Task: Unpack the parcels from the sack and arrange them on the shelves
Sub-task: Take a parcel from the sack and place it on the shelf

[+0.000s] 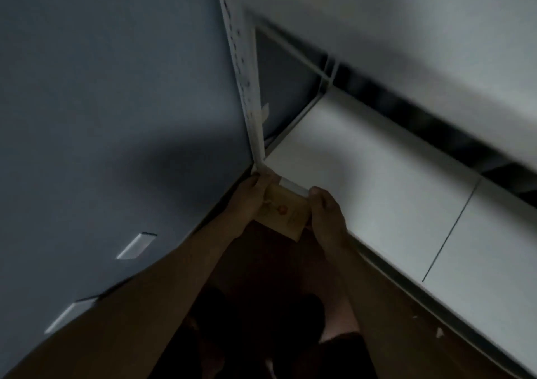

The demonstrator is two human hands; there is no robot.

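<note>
Parcel (pixel 283 214), a small, stiff, seemingly light cardboard box, sat gripped between left hand (pixel 247 201) and right hand (pixel 327 210) by opposite sides at the shelf (pixel 377 157) edge.

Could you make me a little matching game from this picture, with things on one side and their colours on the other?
Things:
1. small parcel
2. shelf board
3. wall
4. floor

Colours:
A. blue-grey
B. white
C. tan with a red mark
D. dark brown

Pairs: 1-C, 2-B, 3-A, 4-D. The left hand and right hand hold the parcel at the shelf's front corner.
</note>
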